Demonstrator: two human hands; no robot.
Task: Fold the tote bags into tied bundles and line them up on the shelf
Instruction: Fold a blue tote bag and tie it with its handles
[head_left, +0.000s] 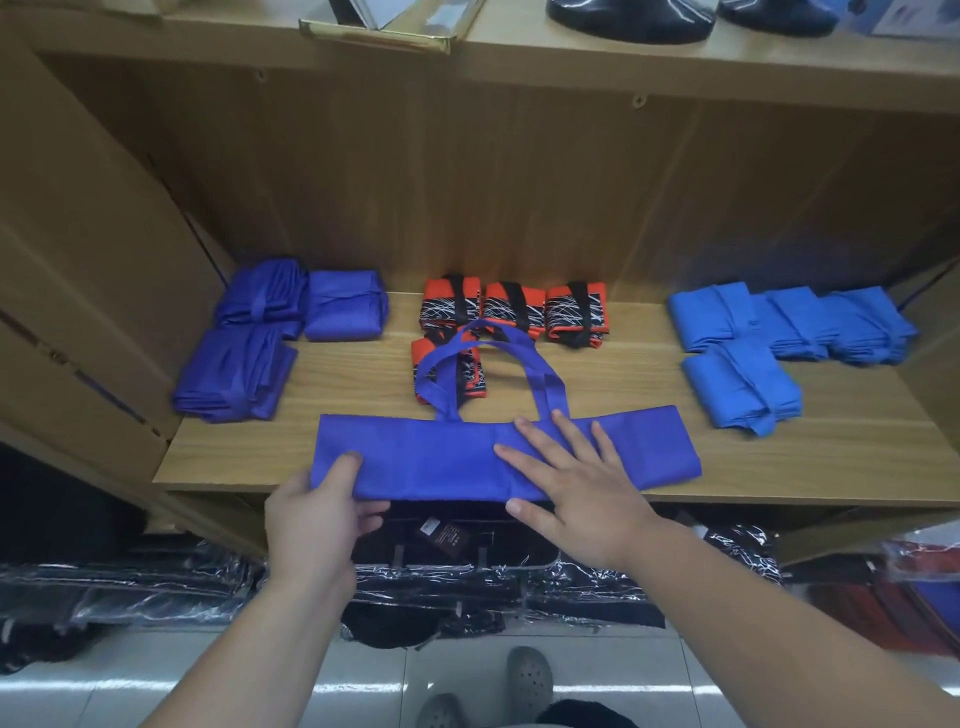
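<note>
A royal-blue tote bag (431, 457), folded into a long flat strip, lies along the front edge of the wooden shelf (857, 467). Its two handles (540, 374) loop back over an orange-and-black bundle. My left hand (322, 514) pinches the strip's left front edge, thumb on top and fingers beneath. My right hand (576, 483) lies flat on the strip's middle with fingers spread. Tied bundles sit behind: dark-blue bundles (260, 338) at left, orange-and-black bundles (519, 312) in the centre, light-blue bundles (779, 332) at right.
The shelf has a back wall and side panels, with another shelf board (675, 67) overhead holding dark items. Below the front edge, plastic-wrapped dark bags (467, 577) are stacked. My shoes (530, 675) stand on the tiled floor.
</note>
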